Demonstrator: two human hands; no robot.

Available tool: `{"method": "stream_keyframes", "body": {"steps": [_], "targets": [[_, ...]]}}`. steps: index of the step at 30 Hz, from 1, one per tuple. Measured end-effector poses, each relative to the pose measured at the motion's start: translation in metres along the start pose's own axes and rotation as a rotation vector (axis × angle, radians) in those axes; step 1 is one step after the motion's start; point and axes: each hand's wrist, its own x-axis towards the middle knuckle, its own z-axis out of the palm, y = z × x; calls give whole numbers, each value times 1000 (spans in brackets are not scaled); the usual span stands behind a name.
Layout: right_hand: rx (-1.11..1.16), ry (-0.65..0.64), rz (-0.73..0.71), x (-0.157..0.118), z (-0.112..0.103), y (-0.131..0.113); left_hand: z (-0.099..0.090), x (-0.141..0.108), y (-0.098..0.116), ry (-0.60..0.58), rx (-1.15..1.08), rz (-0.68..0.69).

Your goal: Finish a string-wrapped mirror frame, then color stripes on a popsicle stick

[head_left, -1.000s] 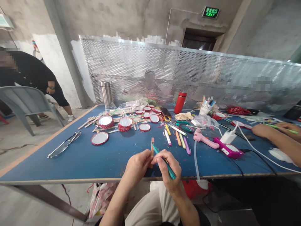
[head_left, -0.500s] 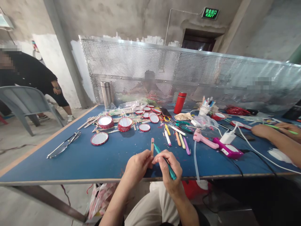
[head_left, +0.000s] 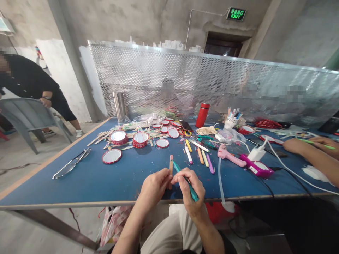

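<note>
Between the closed fingers of my left hand point(head_left: 155, 185) stands a wooden craft stick point(head_left: 171, 163), upright, with a pink tip and a dark green band below it. My right hand point(head_left: 192, 188) is wrapped round a teal marker pen point(head_left: 192, 190), whose tip points up and left, close to the stick's coloured end. Whether the tip touches the wood I cannot tell. Both hands are near the table's front edge, their fingers nearly meeting. Beyond them lie several loose markers, among them a purple marker point(head_left: 210, 164) and a white one with a pink end point(head_left: 189, 155).
Red-rimmed round discs point(head_left: 111, 156) and loose sticks cover the table's point(head_left: 79, 190) back left. Eyeglasses point(head_left: 72, 163) lie at left. A pink glue gun point(head_left: 231, 157) and a purple power strip point(head_left: 256, 168) sit at right, near another person's arm point(head_left: 312, 155). A red flask point(head_left: 202, 115) stands behind.
My hands, the stick and the teal marker stay almost in place. At the far left, a bending person has shifted, and a hand now rests at the grey chair's back.
</note>
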Motion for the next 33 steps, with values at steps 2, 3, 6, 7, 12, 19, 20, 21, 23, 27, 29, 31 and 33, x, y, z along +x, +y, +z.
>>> {"method": "stream_keyframes", "body": {"steps": [2, 3, 6, 7, 12, 19, 20, 21, 23, 27, 29, 31, 33], "targets": [[1, 10, -9, 0, 0, -1, 0, -1, 1, -6, -1, -4], [0, 12, -11, 0, 0, -1, -1, -1, 1, -8, -2, -5], [-9, 6, -10, 1, 0, -2, -1, -2, 2, 2, -1, -6], [-11, 3, -6, 1, 0, -3, -1, -1, 2, 6, 2, -6], [-9, -9, 14, 1, -1, -3, 0, -1, 1, 2, 6, -4], [-8, -8, 1, 2, 0, -4, 0, -1, 1, -1, -5, -7], [-8, -19, 1, 2, 0, -4, 0, -1, 1, 2, -4, -8], [-7, -32, 0, 2, -1, -5, 0, -1, 0, 7, 0, -8], [3, -50, -11, 2, -1, -6, 0, -1, 1, 10, 5, -4], [16, -55, -16, 2, -2, -5, 0, -2, 1, 4, 5, -6], [11, -56, -18, 2, -2, -4, 0, -1, 2, 10, 11, -10], [8, -56, -26, 2, -2, -4, 0, -1, 1, 10, 10, -9], [7, -58, -29, 3, -1, -4, 0, -1, 0, 7, 4, -7]]}}
